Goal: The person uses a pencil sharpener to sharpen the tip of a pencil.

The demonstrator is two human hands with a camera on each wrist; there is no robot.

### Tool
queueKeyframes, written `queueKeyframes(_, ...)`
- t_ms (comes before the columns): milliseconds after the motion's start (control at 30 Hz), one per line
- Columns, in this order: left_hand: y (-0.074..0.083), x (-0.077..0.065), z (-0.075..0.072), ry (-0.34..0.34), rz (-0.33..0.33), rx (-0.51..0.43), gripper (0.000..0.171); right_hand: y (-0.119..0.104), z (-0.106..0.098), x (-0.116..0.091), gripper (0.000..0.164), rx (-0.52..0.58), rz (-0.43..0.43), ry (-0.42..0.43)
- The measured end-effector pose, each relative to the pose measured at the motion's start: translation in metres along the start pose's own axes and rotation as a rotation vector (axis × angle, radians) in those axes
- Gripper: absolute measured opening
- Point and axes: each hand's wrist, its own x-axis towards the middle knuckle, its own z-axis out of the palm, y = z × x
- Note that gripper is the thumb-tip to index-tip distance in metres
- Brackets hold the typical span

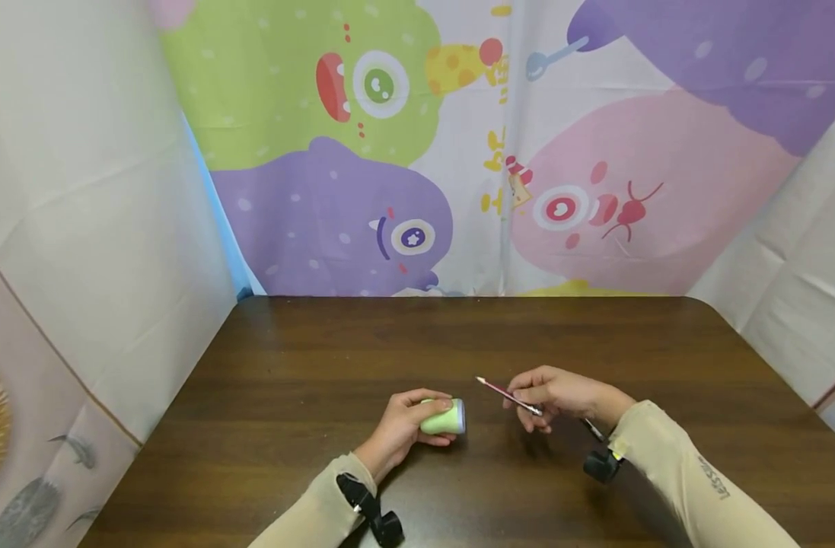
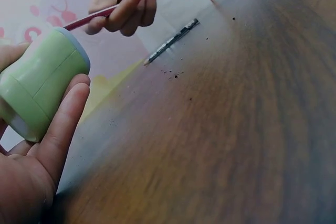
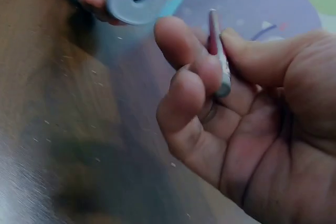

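Note:
My left hand (image 1: 398, 428) grips a green pencil sharpener (image 1: 441, 418) with a pale blue-grey end, held on its side above the table. In the right wrist view, a small round hole shows in that end of the sharpener (image 3: 128, 9). The fingers and thumb of my right hand (image 1: 564, 393) pinch a dark red pencil (image 1: 495, 390), whose pale tip points up and to the left. A gap separates pencil and sharpener in the head view. A second, dark patterned pencil (image 2: 170, 43) lies on the table, mostly hidden behind the right wrist in the head view.
Both hands work over a dark brown wooden table (image 1: 307, 358). Small dark crumbs (image 2: 176, 76) are scattered on its surface. A cartoon-printed curtain (image 1: 472, 152) hangs along the back edge, with white cloth (image 1: 95, 190) at the sides.

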Motion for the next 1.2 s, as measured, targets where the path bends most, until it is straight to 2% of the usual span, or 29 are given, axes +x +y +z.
queueKeyframes(100, 0.000, 0.000, 0.000, -0.004, -0.001, 0.000, 0.022, 0.001, -0.010, -0.006, 0.019, 0.030, -0.054, 0.037)
queueKeyframes(167, 0.000, 0.000, 0.000, -0.005, -0.004, -0.001, 0.021, -0.001, -0.018, -0.012, 0.019, 0.044, -0.068, 0.095)
queueKeyframes(233, 0.001, 0.000, 0.000, -0.007, -0.005, 0.001, 0.021, -0.002, -0.027, -0.019, 0.020, 0.064, -0.058, 0.186)
queueKeyframes(467, 0.000, 0.000, 0.000, -0.010, -0.005, 0.004, 0.020, -0.001, -0.061, -0.051, 0.019, 0.084, 0.030, 0.592)
queueKeyframes(567, 0.001, -0.001, 0.000, -0.006, -0.006, -0.001, 0.018, 0.009, -0.075, -0.062, 0.015, 0.067, 0.083, 0.695)
queueKeyframes(667, 0.001, -0.001, 0.001, -0.002, -0.010, -0.007, 0.016, 0.020, -0.084, -0.069, 0.023, 0.045, 0.157, 0.744)
queueKeyframes(800, 0.000, -0.001, 0.001, -0.003, -0.019, -0.004, 0.018, 0.030, -0.084, -0.071, 0.033, -0.068, 0.250, 0.791)
queueKeyframes(1033, 0.000, -0.001, 0.000, -0.008, -0.018, 0.000, 0.017, 0.029, -0.075, -0.058, 0.032, -0.418, 0.315, 0.862)
queueKeyframes(1133, 0.000, 0.000, -0.001, -0.009, -0.018, -0.001, 0.016, 0.028, -0.073, -0.054, 0.029, -0.505, 0.338, 0.881)
queueKeyframes(1200, 0.000, 0.000, -0.001, -0.011, -0.020, 0.001, 0.016, 0.028, -0.073, -0.051, 0.026, -0.524, 0.357, 0.899)
